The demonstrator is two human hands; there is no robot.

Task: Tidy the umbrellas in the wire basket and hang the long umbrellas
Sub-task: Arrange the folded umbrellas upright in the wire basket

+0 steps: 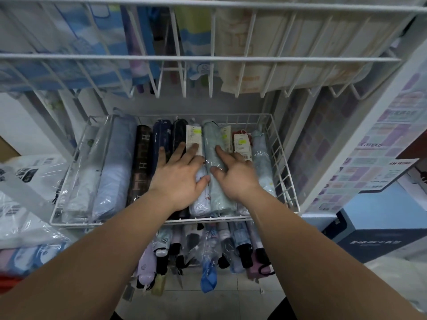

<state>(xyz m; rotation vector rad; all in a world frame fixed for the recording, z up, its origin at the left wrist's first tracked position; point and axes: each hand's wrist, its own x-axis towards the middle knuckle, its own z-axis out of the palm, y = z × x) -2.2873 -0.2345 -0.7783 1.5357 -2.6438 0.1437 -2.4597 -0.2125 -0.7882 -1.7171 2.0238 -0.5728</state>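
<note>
1. Left grip [178, 176] is spread flat with straight fingers, pressing on the navy umbrella [161, 137], black umbrella [179, 135] and white umbrella [199, 204].
2. Right grip [233, 176] curls over the pale green umbrella [211, 139], thumb on its left flank, forefinger along the top.
3. All four lie lengthwise, side by side, in the wire basket [283, 172].
4. More folded umbrellas [209, 257] lie below the basket.

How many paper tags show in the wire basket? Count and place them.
3. One tag by the left hand, one just right of the mint umbrella, one further right. Others may be hidden.
</note>
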